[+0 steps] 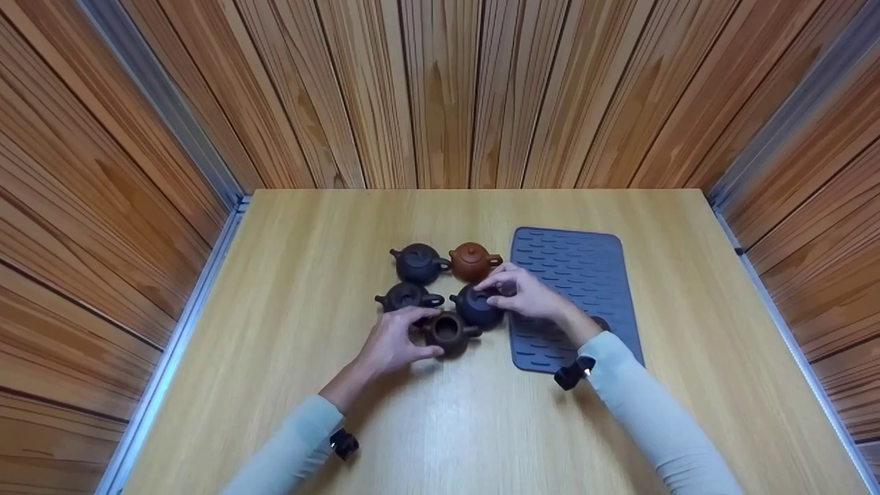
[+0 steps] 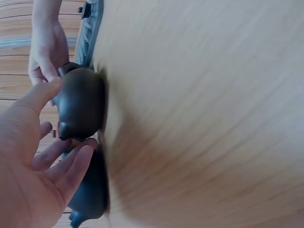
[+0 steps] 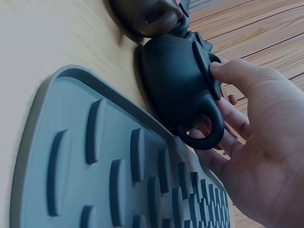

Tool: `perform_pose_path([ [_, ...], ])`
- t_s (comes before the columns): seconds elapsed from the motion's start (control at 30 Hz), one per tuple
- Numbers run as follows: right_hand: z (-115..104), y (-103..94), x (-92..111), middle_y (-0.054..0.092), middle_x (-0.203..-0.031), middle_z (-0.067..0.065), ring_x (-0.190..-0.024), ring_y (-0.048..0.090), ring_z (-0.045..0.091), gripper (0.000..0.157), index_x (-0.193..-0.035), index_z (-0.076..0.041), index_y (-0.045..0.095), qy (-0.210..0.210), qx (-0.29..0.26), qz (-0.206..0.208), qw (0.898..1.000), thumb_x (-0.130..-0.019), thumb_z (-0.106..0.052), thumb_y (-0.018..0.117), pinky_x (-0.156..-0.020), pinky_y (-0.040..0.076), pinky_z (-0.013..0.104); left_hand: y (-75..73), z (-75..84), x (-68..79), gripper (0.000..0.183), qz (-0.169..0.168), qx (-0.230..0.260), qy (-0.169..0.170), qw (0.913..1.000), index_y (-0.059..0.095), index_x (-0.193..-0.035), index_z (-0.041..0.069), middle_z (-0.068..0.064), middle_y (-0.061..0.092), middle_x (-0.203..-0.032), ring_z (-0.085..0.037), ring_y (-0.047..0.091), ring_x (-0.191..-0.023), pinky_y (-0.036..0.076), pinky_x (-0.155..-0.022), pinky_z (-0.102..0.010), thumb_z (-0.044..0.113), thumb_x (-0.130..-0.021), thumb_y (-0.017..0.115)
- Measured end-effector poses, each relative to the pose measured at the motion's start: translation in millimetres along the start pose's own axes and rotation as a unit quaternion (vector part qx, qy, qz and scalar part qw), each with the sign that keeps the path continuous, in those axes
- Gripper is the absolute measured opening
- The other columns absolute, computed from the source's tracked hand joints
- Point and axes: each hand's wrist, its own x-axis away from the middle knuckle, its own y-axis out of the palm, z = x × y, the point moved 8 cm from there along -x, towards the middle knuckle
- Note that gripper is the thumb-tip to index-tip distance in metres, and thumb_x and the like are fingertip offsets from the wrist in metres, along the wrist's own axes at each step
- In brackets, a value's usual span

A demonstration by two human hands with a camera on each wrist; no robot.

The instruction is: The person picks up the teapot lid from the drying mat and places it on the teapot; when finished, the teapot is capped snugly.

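Note:
A brown teapot without a lid (image 1: 452,346) stands nearest the front, its dark opening facing up. My left hand (image 1: 393,342) holds it from the left, thumb and fingers on opposite sides of the body near the spout (image 2: 65,130). Right behind it is a black teapot (image 3: 171,76) with its lid (image 3: 205,64) on. My right hand (image 1: 528,294) pinches that lid, the thumb on its near edge; the other fingers reach behind the looped handle (image 3: 216,130), and the index fingertip is hidden in the right wrist view.
Two more dark teapots, one at the back left (image 1: 417,265) and one at the middle left (image 1: 404,295), stand close by. A reddish-brown teapot (image 1: 471,261) is at the back. Right of them lies a grey ridged mat (image 1: 570,258), bearing a small dark round thing (image 1: 601,322) partly behind my right wrist.

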Motion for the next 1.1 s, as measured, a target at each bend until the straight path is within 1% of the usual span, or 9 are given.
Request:
perform_pose_path([
  [0.13, -1.6, 0.7, 0.8, 0.069, -0.134, 0.022, -0.131, 0.060, 0.034, 0.031, -0.131, -0.010, 0.083, 0.004, 0.006, -0.003, 1.000, -0.100, -0.009, 0.082, -0.119, 0.044, 0.055, 3.3, -4.6, 0.2, 0.063, -0.002, 0.004, -0.007, 1.0000, 0.078, -0.142, 0.012, -0.010, 0.078, -0.147, -0.035, 0.072, -0.142, 0.055, -0.123, -0.055, 0.022, -0.085, 0.101],
  [0.27, -5.8, 1.3, 2.3, 0.068, -0.135, 0.023, -0.131, 0.061, 0.035, 0.033, -0.134, -0.009, 0.082, -0.001, 0.009, -0.009, 1.000, -0.101, -0.010, 0.081, -0.118, 0.045, 0.054, 4.8, -6.5, 0.3, 0.060, 0.002, 0.008, -0.008, 0.9999, 0.079, -0.140, 0.012, -0.010, 0.079, -0.143, -0.033, 0.073, -0.139, 0.056, -0.121, -0.053, 0.020, -0.085, 0.101],
  [0.33, -7.6, 0.6, 3.5, 0.068, -0.135, 0.023, -0.131, 0.061, 0.036, 0.034, -0.136, -0.009, 0.081, -0.002, 0.007, -0.010, 1.000, -0.101, -0.009, 0.081, -0.119, 0.044, 0.055, 4.9, -6.1, 0.4, 0.059, 0.004, 0.010, -0.003, 0.9999, 0.080, -0.139, 0.011, -0.010, 0.080, -0.140, -0.033, 0.073, -0.137, 0.057, -0.118, -0.054, 0.019, -0.085, 0.101],
  [0.53, -9.4, -3.4, 5.3, 0.068, -0.137, 0.022, -0.135, 0.060, 0.038, 0.036, -0.137, -0.009, 0.080, -0.004, 0.005, -0.010, 1.000, -0.102, -0.009, 0.081, -0.122, 0.041, 0.058, 4.5, -7.3, -1.4, 0.058, 0.001, 0.015, -0.003, 0.9999, 0.080, -0.139, 0.011, -0.011, 0.079, -0.140, -0.033, 0.073, -0.137, 0.057, -0.119, -0.055, 0.019, -0.085, 0.101],
  [0.67, -10.7, -6.1, 6.5, 0.069, -0.139, 0.022, -0.136, 0.061, 0.040, 0.036, -0.138, -0.010, 0.080, -0.009, 0.009, -0.014, 1.000, -0.102, -0.009, 0.081, -0.123, 0.043, 0.062, 5.4, -7.7, -1.7, 0.058, -0.002, 0.022, -0.006, 0.9997, 0.079, -0.139, 0.011, -0.011, 0.079, -0.140, -0.034, 0.073, -0.136, 0.056, -0.119, -0.055, 0.018, -0.086, 0.100],
  [0.8, -13.6, -13.1, 10.2, 0.070, -0.140, 0.022, -0.136, 0.062, 0.040, 0.037, -0.139, -0.009, 0.079, -0.019, 0.017, -0.014, 1.000, -0.102, -0.009, 0.081, -0.120, 0.047, 0.065, 5.6, -7.1, -1.4, 0.058, -0.002, 0.020, -0.003, 0.9998, 0.079, -0.139, 0.010, -0.012, 0.079, -0.139, -0.033, 0.073, -0.135, 0.057, -0.118, -0.055, 0.018, -0.086, 0.100],
  [1.0, -14.0, -27.7, 21.7, 0.069, -0.145, 0.022, -0.138, 0.061, 0.042, 0.041, -0.144, -0.005, 0.075, -0.014, 0.026, -0.013, 0.999, -0.103, -0.006, 0.080, -0.112, 0.055, 0.066, 7.6, -9.4, -1.1, 0.059, -0.012, 0.017, -0.015, 0.9997, 0.078, -0.141, 0.012, -0.011, 0.078, -0.141, -0.033, 0.072, -0.137, 0.056, -0.121, -0.055, 0.018, -0.087, 0.099],
  [1.1, -12.7, -36.0, 30.4, 0.067, -0.148, 0.021, -0.141, 0.061, 0.044, 0.045, -0.147, -0.005, 0.072, -0.010, 0.031, -0.009, 0.999, -0.103, -0.005, 0.079, -0.112, 0.055, 0.068, 7.5, -9.2, -1.0, 0.059, -0.012, 0.020, -0.013, 0.9997, 0.078, -0.142, 0.012, -0.012, 0.078, -0.141, -0.034, 0.072, -0.137, 0.055, -0.122, -0.056, 0.018, -0.087, 0.099],
])
